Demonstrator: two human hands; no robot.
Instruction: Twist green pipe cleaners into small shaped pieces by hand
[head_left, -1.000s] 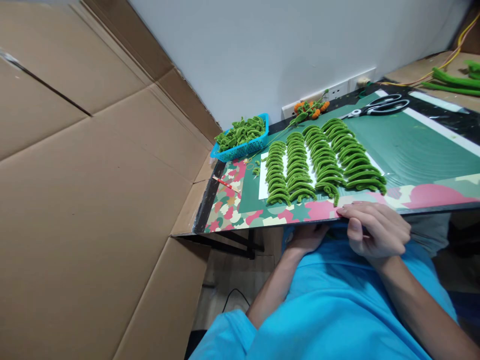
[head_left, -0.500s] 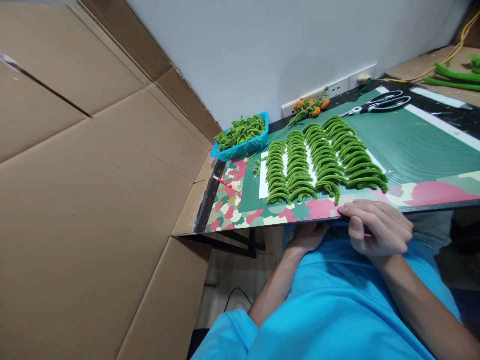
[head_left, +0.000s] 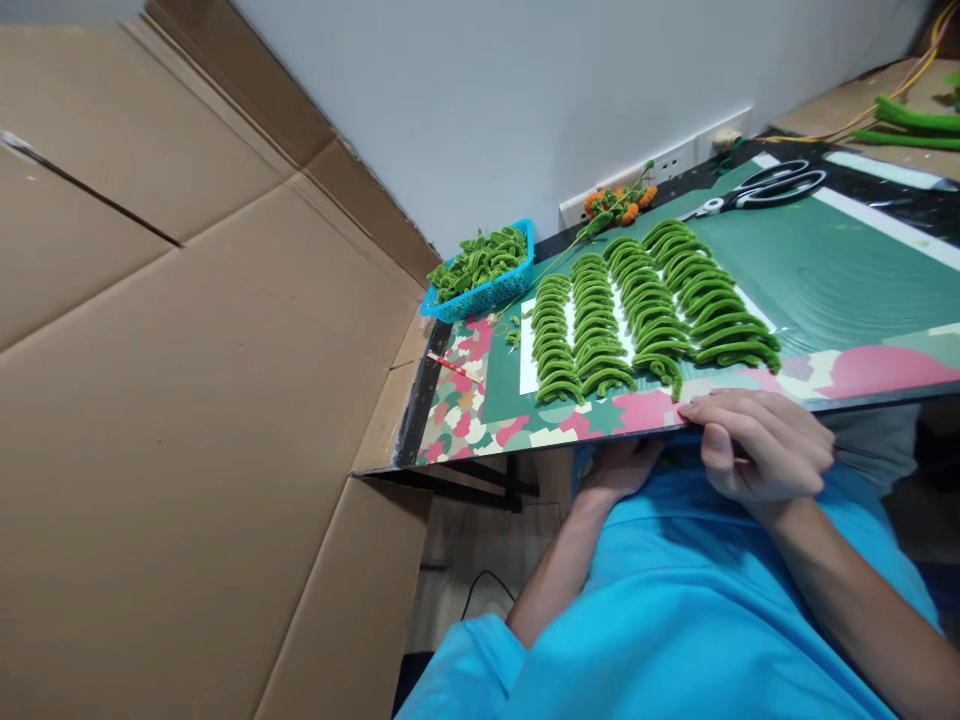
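My right hand (head_left: 769, 445) is at the table's front edge, fingers curled together with the fingertips touching the edge; anything inside is hidden. My left hand (head_left: 619, 468) is low against the blue shirt, its fingers hidden beneath the table edge. Right in front of my hands, fuzzy green curved pieces (head_left: 649, 300), like bent pipe cleaners, lie in several neat columns on a white sheet (head_left: 528, 370). Beneath the sheet is a green cutting mat (head_left: 832, 260). Beyond the columns, at the left, a blue basket (head_left: 480, 298) is heaped with smaller curled green pieces (head_left: 484, 262).
Black-handled scissors (head_left: 772, 188) lie behind the columns, near an orange-and-green fuzzy bunch (head_left: 621, 203) by the wall sockets (head_left: 675, 160). A red-and-white stick (head_left: 454, 367) rests on the patterned border. Cardboard (head_left: 187, 400) walls off the left side. Long green stems (head_left: 911, 125) lie far right.
The view has shifted slightly. Both hands keep nearly the same places and poses, and the green pieces lie as before.
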